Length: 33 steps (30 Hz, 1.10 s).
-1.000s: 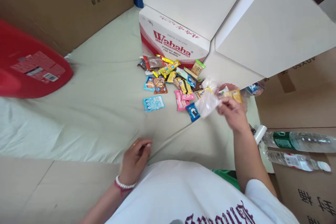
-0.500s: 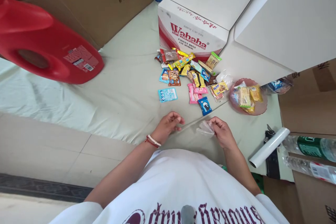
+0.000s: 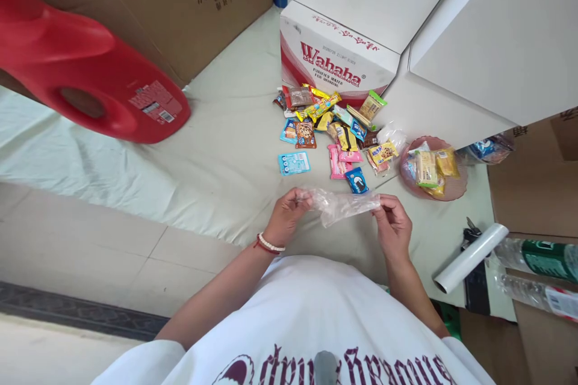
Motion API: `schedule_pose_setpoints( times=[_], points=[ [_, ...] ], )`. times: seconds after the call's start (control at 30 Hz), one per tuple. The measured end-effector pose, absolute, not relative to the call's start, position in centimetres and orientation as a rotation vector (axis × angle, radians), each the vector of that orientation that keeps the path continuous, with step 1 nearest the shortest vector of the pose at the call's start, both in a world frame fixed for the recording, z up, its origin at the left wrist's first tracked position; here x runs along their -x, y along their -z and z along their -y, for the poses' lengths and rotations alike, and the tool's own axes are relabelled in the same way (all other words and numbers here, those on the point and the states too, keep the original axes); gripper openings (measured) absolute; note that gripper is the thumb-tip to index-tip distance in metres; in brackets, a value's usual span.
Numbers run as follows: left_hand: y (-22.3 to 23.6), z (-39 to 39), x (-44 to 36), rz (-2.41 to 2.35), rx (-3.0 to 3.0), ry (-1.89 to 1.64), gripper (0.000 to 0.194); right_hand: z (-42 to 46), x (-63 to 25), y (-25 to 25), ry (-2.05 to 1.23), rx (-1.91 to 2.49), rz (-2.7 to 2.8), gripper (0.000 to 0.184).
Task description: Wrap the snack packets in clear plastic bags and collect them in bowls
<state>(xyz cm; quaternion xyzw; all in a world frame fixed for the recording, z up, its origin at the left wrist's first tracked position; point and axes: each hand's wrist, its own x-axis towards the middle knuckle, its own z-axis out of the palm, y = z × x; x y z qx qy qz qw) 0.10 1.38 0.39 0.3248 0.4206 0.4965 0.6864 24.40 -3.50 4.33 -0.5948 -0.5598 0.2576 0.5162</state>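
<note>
Big red plastic jug (image 3: pixel 133 96) on the left, sitting on a pale green cloth (image 3: pixel 226 162). Next comes the left hand (image 3: pixel 285 216), pinching one end of some crumpled clear plastic (image 3: pixel 342 207), can't really tell if it's a bag. It's stretched between both hands, on the near side of a bunch of wrapped snacks (image 3: pixel 347 137) in front of a Wahaha water carton (image 3: pixel 336 60). The right hand (image 3: pixel 395 228) pinches the other end. Then a pink see-through bowl (image 3: pixel 457 185) with more packets (image 3: pixel 427 168) in it, a white roll (image 3: pixel 470 258), and two plastic bottles (image 3: pixel 548 258)
</note>
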Motion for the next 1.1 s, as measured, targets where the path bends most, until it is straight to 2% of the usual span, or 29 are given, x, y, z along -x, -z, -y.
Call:
schedule_pose_setpoints(
  times=[0.2,0.33,0.4,0.5,0.63,0.7,0.77,0.9,1.03,1.1],
  points=[
    [-2.0,-2.5,2.0,-0.826,-0.405,-1.218,0.044,4.9,-27.8,-4.2,-0.452,1.532,1.587,0.007],
    [-2.1,-2.4,2.9,-0.860,-0.509,-1.217,0.047,4.7,-31.3,-4.7,-0.788,1.599,1.835,0.014],
    [-2.1,-2.0,2.7,-0.862,-0.641,-1.200,0.045,4.2,-31.8,-5.8,-0.779,1.637,1.852,0.017],
    [-2.7,-1.3,1.9,-0.822,-0.917,-1.126,0.039,2.8,-29.4,-7.9,-0.636,1.558,1.735,0.016],
    [-3.9,-0.8,0.7,-0.789,-1.205,-1.024,0.037,0.2,-22.8,-8.3,-0.934,1.288,1.792,0.030],
    [-4.2,-0.7,0.6,-0.800,-1.267,-1.025,0.038,-0.8,-20.3,-7.2,-1.058,1.214,1.753,0.022],
    [-4.0,-0.5,0.8,-0.796,-1.238,-1.052,0.043,-1.4,-19.2,-6.0,-1.132,1.196,1.653,0.017],
    [-3.0,0.1,1.4,-0.702,-0.985,-1.050,0.056,-1.2,-19.5,-5.0,-1.230,1.203,1.440,0.025],
    [-2.7,0.1,1.3,-0.610,-0.821,-0.973,0.050,-0.5,-19.7,-5.0,-1.274,1.238,1.301,0.029],
    [-2.8,-0.3,1.2,-0.643,-0.891,-0.837,0.055,-0.3,-19.8,-5.0,-1.213,1.303,1.264,0.030]
  ],
)
